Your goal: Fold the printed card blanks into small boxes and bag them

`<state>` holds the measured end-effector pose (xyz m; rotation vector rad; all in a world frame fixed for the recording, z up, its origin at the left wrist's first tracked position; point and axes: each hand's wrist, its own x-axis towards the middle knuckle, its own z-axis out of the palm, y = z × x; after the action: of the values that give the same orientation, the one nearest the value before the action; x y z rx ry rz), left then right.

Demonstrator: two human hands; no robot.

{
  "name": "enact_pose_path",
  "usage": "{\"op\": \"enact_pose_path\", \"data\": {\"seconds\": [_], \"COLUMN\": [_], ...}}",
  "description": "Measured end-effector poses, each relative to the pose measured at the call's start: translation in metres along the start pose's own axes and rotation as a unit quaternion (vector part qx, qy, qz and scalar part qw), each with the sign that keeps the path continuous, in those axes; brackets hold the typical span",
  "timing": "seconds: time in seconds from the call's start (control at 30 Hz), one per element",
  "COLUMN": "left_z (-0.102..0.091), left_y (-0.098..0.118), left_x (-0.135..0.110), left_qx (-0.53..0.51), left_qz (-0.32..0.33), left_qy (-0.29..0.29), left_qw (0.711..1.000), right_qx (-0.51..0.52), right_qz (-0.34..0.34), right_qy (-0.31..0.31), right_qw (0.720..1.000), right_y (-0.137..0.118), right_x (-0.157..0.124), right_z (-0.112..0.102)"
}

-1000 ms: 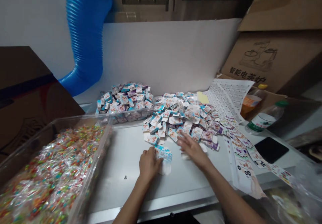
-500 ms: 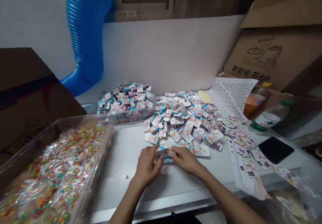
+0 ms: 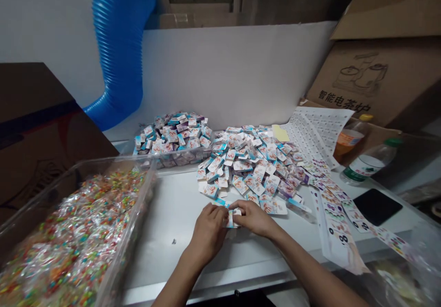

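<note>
The left hand [image 3: 209, 231] has curled its fingers further over the box [image 3: 231, 219], clamped between them and the right hand's [image 3: 254, 217] fingers. Beyond the fingertips, a pile [image 3: 250, 162] lies on the white table [image 3: 172, 217] before a wall [image 3: 220, 77]; both hands angle inward.

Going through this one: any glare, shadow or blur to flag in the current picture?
Head view: dim overall, bright glints on the clear wrappers at picture left; head view: sheen along the blue hose; head view: soft shadow on the tabletop near the left hand; head view: print on the small carton between the hands too soft to read.
</note>
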<state>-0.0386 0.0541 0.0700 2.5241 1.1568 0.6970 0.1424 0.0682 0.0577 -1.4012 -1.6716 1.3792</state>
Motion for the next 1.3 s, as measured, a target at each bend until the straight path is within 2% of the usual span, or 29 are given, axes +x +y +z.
{"op": "enact_pose_path", "data": {"seconds": [0.1, 0.17, 0.27, 0.4, 0.5, 0.57, 0.63, 0.73, 0.8, 0.87, 1.0, 1.07, 1.17, 1.3], "left_z": [0.002, 0.005, 0.01, 0.018, 0.025, 0.031, 0.036, 0.039, 0.038, 0.037, 0.038, 0.041, 0.045, 0.045], "left_y": [0.003, 0.005, 0.008, 0.013, 0.013, 0.009, 0.006, 0.004, 0.006, 0.01, 0.012, 0.011, 0.008, 0.003], "left_x": [-0.005, -0.007, -0.008, -0.007, -0.007, -0.009, -0.012, -0.014, -0.015, -0.015, -0.018, -0.019, -0.019, -0.019], "left_qx": [-0.074, -0.122, -0.171, -0.186, -0.173, -0.139, -0.09, -0.021, -0.001, -0.006, -0.037, -0.033, -0.008, 0.003], "left_qz": [-0.048, -0.065, -0.095, -0.116, -0.098, -0.071, -0.035, 0.001, 0.001, -0.002, -0.001, 0.007, 0.034, 0.06], "left_qy": [-0.025, -0.009, 0.05, 0.123, 0.151, 0.171, 0.183, 0.184, 0.181, 0.182, 0.192, 0.203, 0.225, 0.243], "left_qw": [0.996, 0.99, 0.979, 0.968, 0.968, 0.973, 0.978, 0.983, 0.983, 0.983, 0.981, 0.979, 0.974, 0.968], "right_qx": [-0.062, -0.044, 0.097, 0.309, 0.397, 0.416, 0.369, 0.17, 0.058, 0.027, 0.074, 0.061, -0.073, -0.288], "right_qz": [-0.027, -0.044, -0.049, -0.038, -0.034, -0.021, -0.018, -0.055, -0.083, -0.09, -0.068, -0.063, -0.074, -0.152], "right_qy": [0.041, 0.067, 0.073, 0.068, 0.081, 0.103, 0.137, 0.209, 0.228, 0.218, 0.192, 0.192, 0.218, 0.222], "right_qw": [0.997, 0.996, 0.991, 0.948, 0.914, 0.903, 0.919, 0.961, 0.969, 0.972, 0.976, 0.977, 0.971, 0.919], "right_y": [-0.006, -0.01, -0.014, -0.011, -0.009, -0.01, -0.011, -0.012, -0.012, -0.013, -0.013, -0.014, -0.016, -0.019], "right_x": [-0.002, -0.005, -0.012, -0.023, -0.027, -0.028, -0.03, -0.033, -0.036, -0.037, -0.034, -0.032, -0.034, -0.041], "right_z": [-0.004, -0.005, 0.001, 0.02, 0.037, 0.046, 0.052, 0.056, 0.056, 0.055, 0.05, 0.048, 0.046, 0.049]}}
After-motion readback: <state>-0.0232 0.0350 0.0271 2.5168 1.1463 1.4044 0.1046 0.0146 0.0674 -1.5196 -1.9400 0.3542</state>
